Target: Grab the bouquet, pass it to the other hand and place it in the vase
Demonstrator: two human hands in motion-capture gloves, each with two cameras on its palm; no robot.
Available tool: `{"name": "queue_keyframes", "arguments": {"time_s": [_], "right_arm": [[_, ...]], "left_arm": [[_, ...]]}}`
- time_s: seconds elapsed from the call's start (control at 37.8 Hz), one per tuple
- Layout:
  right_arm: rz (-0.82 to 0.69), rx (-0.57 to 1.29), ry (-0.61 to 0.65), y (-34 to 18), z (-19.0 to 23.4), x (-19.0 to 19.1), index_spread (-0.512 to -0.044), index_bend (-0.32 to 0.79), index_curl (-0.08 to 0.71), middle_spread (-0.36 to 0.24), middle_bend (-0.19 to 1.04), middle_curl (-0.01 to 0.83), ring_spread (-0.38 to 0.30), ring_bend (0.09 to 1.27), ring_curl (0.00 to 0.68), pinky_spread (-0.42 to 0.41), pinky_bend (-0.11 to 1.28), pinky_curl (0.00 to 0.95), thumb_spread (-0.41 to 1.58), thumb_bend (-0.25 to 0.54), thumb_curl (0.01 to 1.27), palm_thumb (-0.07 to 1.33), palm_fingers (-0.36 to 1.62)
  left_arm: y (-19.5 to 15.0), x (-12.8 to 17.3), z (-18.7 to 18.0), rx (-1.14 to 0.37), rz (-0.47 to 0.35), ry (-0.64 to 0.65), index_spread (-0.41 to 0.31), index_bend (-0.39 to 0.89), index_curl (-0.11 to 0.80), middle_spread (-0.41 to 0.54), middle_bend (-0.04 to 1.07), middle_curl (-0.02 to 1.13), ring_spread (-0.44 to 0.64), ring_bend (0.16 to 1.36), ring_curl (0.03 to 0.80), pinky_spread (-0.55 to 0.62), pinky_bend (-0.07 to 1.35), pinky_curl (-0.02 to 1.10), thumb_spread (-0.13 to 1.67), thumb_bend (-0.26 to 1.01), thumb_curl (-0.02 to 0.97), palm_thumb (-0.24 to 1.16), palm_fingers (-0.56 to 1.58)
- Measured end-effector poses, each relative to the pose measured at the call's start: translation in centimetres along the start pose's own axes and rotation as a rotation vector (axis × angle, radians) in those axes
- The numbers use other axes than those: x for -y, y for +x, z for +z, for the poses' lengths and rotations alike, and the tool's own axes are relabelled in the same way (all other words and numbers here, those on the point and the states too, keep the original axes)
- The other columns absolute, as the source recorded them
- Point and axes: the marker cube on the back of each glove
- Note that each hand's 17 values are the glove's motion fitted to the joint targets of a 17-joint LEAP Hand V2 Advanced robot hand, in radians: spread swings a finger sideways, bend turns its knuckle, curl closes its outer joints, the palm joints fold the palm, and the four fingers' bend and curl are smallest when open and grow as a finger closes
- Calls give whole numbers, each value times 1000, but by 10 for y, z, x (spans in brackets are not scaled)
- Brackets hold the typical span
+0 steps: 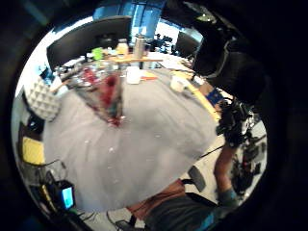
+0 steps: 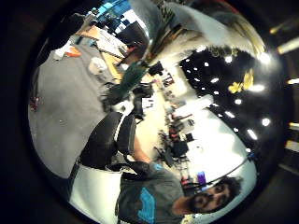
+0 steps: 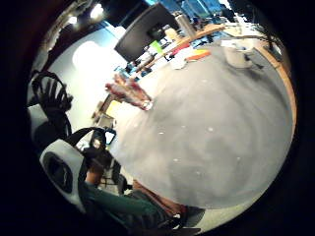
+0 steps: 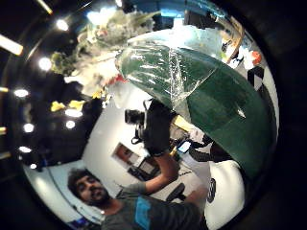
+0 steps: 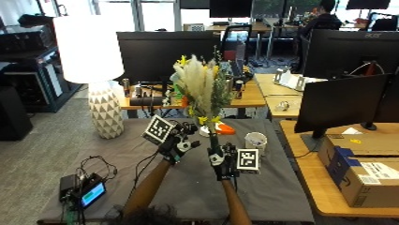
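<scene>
The tall bouquet of pale feathery plumes, yellow blooms and green foliage (image 5: 203, 89) is standing upright in the air above the grey-clothed table (image 5: 124, 154), well clear of the cloth. The right hand (image 5: 219, 161) is gripping it low on the stems, fingers curled round them, while the left hand (image 5: 176, 143) is hovering at about ten o'clock from it, just beside the stems, not touching them. Whether the left fingers are curled or spread I cannot tell. In the right thumb-side palm view a glossy green wrapper (image 4: 211, 91) is filling the space next to the palm.

The clear glass vase (image 1: 107, 98), with something red inside, is standing on the cloth, well apart from both hands.

By my judgement the bunch is light but top-heavy — the plumes are soft and likely to shed or crush, and the wrapper looks slippery. The safest hold is on the bound stems just by the gripping hand, never on the heads. The pass to the other hand is not yet done.

At about ten o'clock on the table, a white lamp with a triangle-patterned base (image 5: 105, 112) is standing.
</scene>
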Motion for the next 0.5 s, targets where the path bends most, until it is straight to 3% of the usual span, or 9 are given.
{"name": "queue_keyframes", "arguments": {"time_s": [0.13, 0.32, 0.37, 0.5], "right_arm": [[-28, 97, -48, -14, 28, -2, -241, 214, 526, -171, 743, 579, -202, 944, 528, -306, 669, 457, 750, -26, 612, 976, 1397], [-143, 184, -104, -24, 57, -4, -242, 206, 540, -169, 745, 580, -201, 947, 526, -306, 670, 457, 741, -26, 623, 971, 1396], [-184, 194, -120, -24, 66, -4, -242, 204, 544, -169, 745, 580, -201, 947, 526, -306, 670, 457, 740, -26, 625, 970, 1396], [-83, 115, -155, -23, 79, -12, -244, 201, 553, -168, 747, 580, -201, 942, 524, -306, 672, 458, 737, -26, 632, 966, 1394]], "left_arm": [[18, 21, 3, -255, 27, -2, -69, 130, 272, -53, 188, 383, 32, 591, 319, 207, 395, 371, 1003, -13, 309, 341, 575], [34, 29, 8, -348, 24, 43, -51, 119, 271, -59, 182, 382, 22, 588, 324, 181, 389, 377, 994, -10, 325, 410, 581], [35, 30, 11, -409, 32, 63, -49, 109, 267, -65, 180, 380, -1, 605, 329, 137, 394, 380, 989, 0, 334, 452, 609], [30, 32, 13, -570, 36, 106, -110, 103, 258, -136, 167, 365, -128, 624, 322, -68, 508, 392, 991, 33, 362, 582, 886]]}}
